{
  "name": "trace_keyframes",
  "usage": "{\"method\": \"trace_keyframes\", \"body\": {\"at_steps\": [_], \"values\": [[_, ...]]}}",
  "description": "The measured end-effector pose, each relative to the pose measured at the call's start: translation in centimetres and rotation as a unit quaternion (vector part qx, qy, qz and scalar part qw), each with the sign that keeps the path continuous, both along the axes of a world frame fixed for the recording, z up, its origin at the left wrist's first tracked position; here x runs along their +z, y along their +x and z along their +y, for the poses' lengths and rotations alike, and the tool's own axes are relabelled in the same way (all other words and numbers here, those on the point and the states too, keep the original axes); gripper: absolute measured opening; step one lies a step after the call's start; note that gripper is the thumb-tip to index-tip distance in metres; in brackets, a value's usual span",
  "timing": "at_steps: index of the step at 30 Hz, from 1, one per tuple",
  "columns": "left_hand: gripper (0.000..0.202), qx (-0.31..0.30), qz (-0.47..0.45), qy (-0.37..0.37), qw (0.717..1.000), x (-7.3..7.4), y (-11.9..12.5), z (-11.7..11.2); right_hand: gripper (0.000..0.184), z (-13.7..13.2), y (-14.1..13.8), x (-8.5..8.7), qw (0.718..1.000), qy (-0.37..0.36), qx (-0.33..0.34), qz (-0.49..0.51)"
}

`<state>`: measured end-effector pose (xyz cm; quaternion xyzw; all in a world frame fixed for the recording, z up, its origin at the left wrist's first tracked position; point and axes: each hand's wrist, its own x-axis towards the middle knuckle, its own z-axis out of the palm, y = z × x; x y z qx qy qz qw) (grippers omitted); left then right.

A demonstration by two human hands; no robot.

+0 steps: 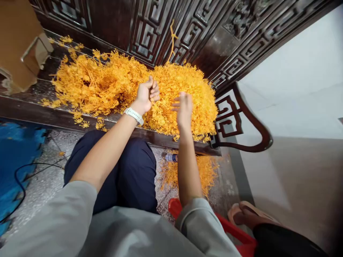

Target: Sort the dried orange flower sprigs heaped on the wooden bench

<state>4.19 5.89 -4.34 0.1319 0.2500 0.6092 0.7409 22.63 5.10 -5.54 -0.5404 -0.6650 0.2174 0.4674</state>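
Note:
A large heap of orange plastic flower pieces (91, 78) with thin stems spreads over the left part of a dark wooden bench. Against it on the right is a denser mound of small orange florets (198, 103). My left hand (148, 93), a white watch band at its wrist, is closed with the thumb on top, just above where the two heaps meet. Whatever its fingers hold is hidden. Over the front of the right mound hovers my right hand (183, 109), blurred, its fingers stretched out and apart, with nothing visible in them. One bare orange stem (172, 41) sticks up behind the mound.
A cardboard box (21, 43) stands on the bench at the left. The carved backrest (150, 32) and curved armrest (257, 135) bound the bench. On the floor lie orange strands (206, 173), a bottle (170, 157), a blue mat (18, 150) and a black cable (20, 178). Another person's foot (246, 212) is at right.

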Motion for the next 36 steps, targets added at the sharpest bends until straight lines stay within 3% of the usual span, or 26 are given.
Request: {"method": "trace_keyframes", "body": {"at_steps": [1,3,6,8,9,11,12,14,16,18,19,21,23,26,28,30,32,36], "values": [[0.059,-0.005,0.006,0.002,1.000,0.0,0.3,0.0,0.062,-1.4,-1.7,-1.0,0.997,-0.051,0.043,0.037],[0.060,-0.013,0.018,0.004,1.000,-0.1,0.6,0.2,0.048,-4.8,-4.6,-2.4,0.993,-0.078,0.056,0.063],[0.061,0.018,0.020,-0.011,1.000,-0.8,-0.4,1.5,0.028,-10.3,-6.8,-2.4,0.997,-0.012,0.066,-0.025],[0.063,0.068,0.012,-0.031,0.997,-1.1,-1.9,2.8,0.019,-14.2,-7.3,-1.4,0.977,0.040,0.184,-0.104],[0.063,0.091,0.009,-0.041,0.995,-1.2,-2.6,3.4,0.019,-16.0,-7.3,-0.7,0.952,0.055,0.269,-0.134],[0.063,0.112,0.004,-0.049,0.992,-1.0,-3.8,4.1,0.021,-18.2,-6.7,0.9,0.904,0.030,0.400,-0.149],[0.063,0.108,0.001,-0.046,0.993,-0.9,-4.1,4.1,0.020,-18.3,-6.2,1.7,0.896,0.001,0.426,-0.127],[0.062,0.086,-0.005,-0.029,0.996,-0.3,-4.2,3.5,0.020,-16.3,-4.7,3.0,0.930,-0.049,0.365,-0.014],[0.062,0.069,-0.013,-0.013,0.997,0.3,-3.7,2.2,0.035,-12.3,-3.1,3.5,0.968,-0.076,0.189,0.144],[0.063,0.065,-0.019,-0.005,0.998,0.8,-2.9,0.8,0.048,-8.0,-2.4,3.0,0.954,-0.122,0.051,0.269],[0.063,0.066,-0.020,-0.002,0.998,1.0,-2.4,0.2,0.054,-6.3,-2.5,2.4,0.941,-0.147,0.020,0.304],[0.063,0.067,-0.022,0.006,0.997,1.2,-1.6,-0.6,0.061,-4.4,-3.6,0.8,0.927,-0.207,0.033,0.310],[0.063,0.061,-0.019,0.013,0.998,1.3,-0.9,-1.0,0.062,-4.4,-5.4,-0.9,0.929,-0.240,0.077,0.272],[0.063,0.042,-0.010,0.013,0.999,1.0,-0.4,-1.0,0.065,-6.0,-7.5,-2.3,0.958,-0.177,0.085,0.209],[0.063,0.029,-0.004,0.004,1.000,0.7,-0.3,-0.8,0.066,-7.5,-7.9,-2.2,0.980,-0.109,0.075,0.152],[0.063,0.023,-0.006,-0.007,1.000,0.5,-0.1,-0.8,0.061,-9.2,-7.9,-1.5,0.977,-0.117,0.086,0.154],[0.063,0.020,-0.017,-0.013,1.000,0.4,0.3,-1.0,0.056,-11.1,-8.0,-0.6,0.951,-0.191,0.112,0.216],[0.062,-0.008,-0.051,-0.014,0.999,0.5,1.0,-1.1,0.052,-14.9,-9.0,0.6,0.847,-0.314,0.158,0.400]]}}
